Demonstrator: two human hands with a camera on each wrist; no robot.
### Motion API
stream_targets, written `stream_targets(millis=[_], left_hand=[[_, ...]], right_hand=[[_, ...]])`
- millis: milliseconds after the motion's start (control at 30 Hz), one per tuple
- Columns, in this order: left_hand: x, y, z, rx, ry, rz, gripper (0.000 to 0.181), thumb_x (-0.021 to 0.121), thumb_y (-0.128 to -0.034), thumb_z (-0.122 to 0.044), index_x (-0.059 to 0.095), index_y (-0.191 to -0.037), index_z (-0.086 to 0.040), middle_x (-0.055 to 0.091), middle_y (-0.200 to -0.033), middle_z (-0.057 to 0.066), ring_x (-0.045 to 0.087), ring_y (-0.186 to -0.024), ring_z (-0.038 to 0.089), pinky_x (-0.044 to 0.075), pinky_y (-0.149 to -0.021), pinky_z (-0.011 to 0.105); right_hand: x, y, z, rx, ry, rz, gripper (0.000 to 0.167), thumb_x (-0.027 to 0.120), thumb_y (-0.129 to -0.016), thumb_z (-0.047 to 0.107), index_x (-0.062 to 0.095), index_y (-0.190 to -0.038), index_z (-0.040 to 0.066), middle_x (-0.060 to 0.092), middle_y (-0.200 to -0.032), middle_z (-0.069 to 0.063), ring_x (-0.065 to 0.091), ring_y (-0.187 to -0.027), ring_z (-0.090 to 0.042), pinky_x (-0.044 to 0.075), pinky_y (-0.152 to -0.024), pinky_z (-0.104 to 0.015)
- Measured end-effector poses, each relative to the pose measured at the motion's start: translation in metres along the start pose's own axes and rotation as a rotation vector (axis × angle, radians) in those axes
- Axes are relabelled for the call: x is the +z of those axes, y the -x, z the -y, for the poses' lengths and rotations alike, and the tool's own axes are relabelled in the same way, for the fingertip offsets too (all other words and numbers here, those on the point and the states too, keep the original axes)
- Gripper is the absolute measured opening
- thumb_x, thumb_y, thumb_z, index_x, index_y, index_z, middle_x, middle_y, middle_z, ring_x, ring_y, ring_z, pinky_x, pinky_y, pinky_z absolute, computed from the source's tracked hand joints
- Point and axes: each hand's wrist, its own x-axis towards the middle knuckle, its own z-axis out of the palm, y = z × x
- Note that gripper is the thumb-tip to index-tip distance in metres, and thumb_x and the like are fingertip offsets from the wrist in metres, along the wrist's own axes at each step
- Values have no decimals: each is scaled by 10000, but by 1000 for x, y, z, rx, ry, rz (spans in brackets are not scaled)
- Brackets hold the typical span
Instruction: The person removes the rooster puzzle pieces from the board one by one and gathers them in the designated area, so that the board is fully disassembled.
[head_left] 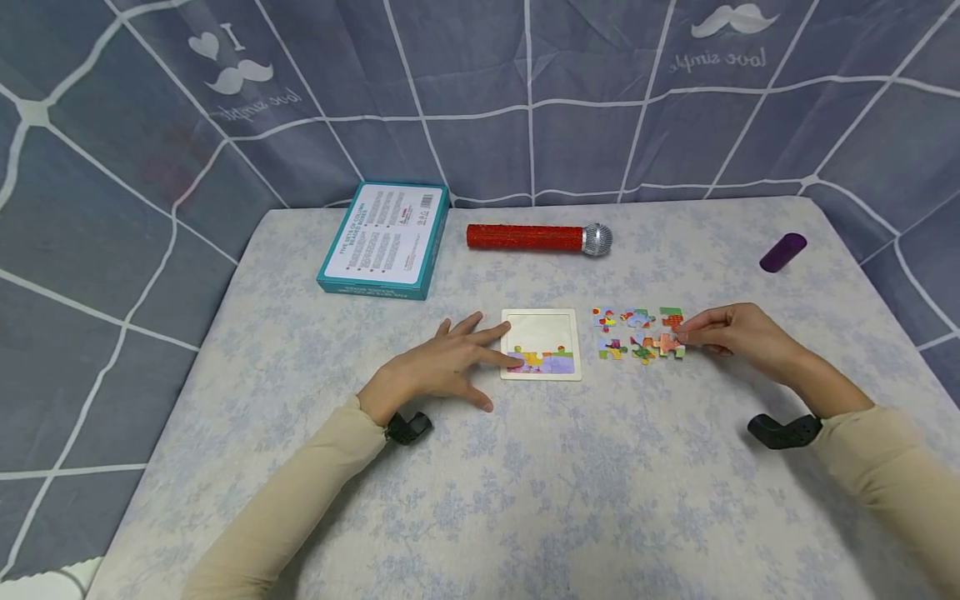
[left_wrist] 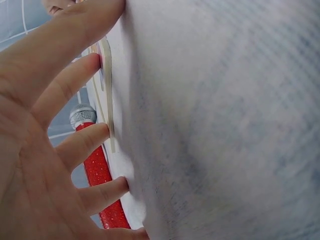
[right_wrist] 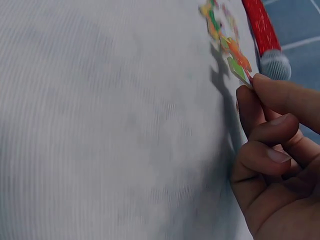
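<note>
A square puzzle tray (head_left: 542, 327) lies on the table, its bottom row filled with joined pieces (head_left: 551, 362). My left hand (head_left: 442, 364) is spread at the tray's left side, with fingertips touching its frame and the lower-left pieces; the left wrist view shows these straight fingers (left_wrist: 82, 145). To the right of the tray, several loose jigsaw pieces (head_left: 637, 318) lie in two rows. With thumb and index finger, my right hand (head_left: 750, 340) pinches an orange-and-green puzzle piece (head_left: 666, 344) by its edge. In the right wrist view, that piece (right_wrist: 239, 55) is tilted above the cloth.
Behind the tray lies a red microphone (head_left: 525, 237) with a silver head. A teal-edged box (head_left: 386, 237) sits at the back left, and a purple cylinder (head_left: 783, 252) at the back right. A grey checked curtain (head_left: 480, 75) hangs behind the table.
</note>
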Motion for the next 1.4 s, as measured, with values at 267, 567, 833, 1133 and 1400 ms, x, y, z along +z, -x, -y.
stream_targets(millis=[267, 567, 833, 1133, 1400], left_hand=[[1, 0, 1, -6, -7, -4, 743, 827, -748, -459, 520, -1420, -388, 135, -1640, -29, 9, -1489, 389, 49, -1098, 701], [2, 0, 1, -8, 9, 0, 735, 830, -751, -451, 526, -1417, -382, 135, -1640, -30, 2, -1491, 381, 39, -1101, 697], [3, 0, 1, -6, 19, -1, 733, 831, -751, -444, 529, -1416, -379, 133, -1641, -27, -1, -1491, 380, 32, -1104, 693], [1, 0, 1, -2, 16, 6, 733, 821, -755, -457, 521, -1420, -385, 128, -1641, -29, -15, -1492, 374, 27, -1106, 689], [1, 1, 0, 3, 8, -5, 734, 825, -751, -447, 527, -1418, -375, 132, -1641, -13, -9, -1491, 381, 34, -1104, 693]], right_hand=[[-4, 1, -8, -26, 23, 3, 398, 701, -923, 307, 684, -1115, -42, 576, -771, 32, 427, -639, -121, 400, -605, -305], [3, -1, -1, -34, 279, -79, 326, 714, -903, 343, 736, -1032, 44, 703, -920, 6, 513, -778, -100, 445, -656, -264], [7, -1, -1, -39, 310, -99, 285, 711, -904, 310, 728, -1013, 47, 704, -871, -9, 521, -756, -115, 441, -642, -273], [19, 3, 5, -157, 379, -311, 189, 701, -912, 235, 704, -954, 51, 669, -764, -42, 519, -630, -126, 409, -533, -279], [59, -7, 35, -312, 323, -344, 100, 691, -902, 153, 714, -939, 62, 635, -754, -30, 525, -591, -110, 398, -510, -256]])
